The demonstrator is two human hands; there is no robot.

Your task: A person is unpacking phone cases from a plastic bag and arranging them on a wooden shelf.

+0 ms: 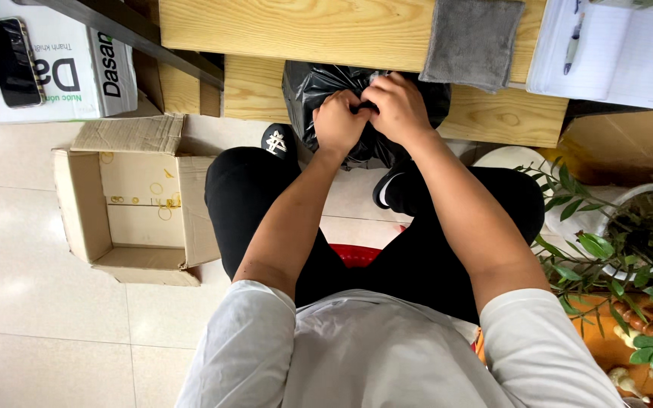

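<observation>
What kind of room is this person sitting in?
Probably a home or small office corner: tiled floor, a wooden bench with an open notebook, and a potted plant. Both hands grip a black bag.

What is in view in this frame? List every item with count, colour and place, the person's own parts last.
black plastic bag: 1, black, on the floor under the wooden bench, its top bunched in both hands
wooden bench: 1, pale wood, top of frame
grey cloth: 1, grey, draped over the bench edge
notebook: 1, white, on the bench at right, with a pen on it
cardboard box: 1, brown, open, on the floor at left
phone: 1, black, on a white printed carton, top left
potted plant: 1, green leaves, at right
red stool: 1, red, under the person
left hand: gripping the bag's top
right hand: gripping the bag's top
</observation>
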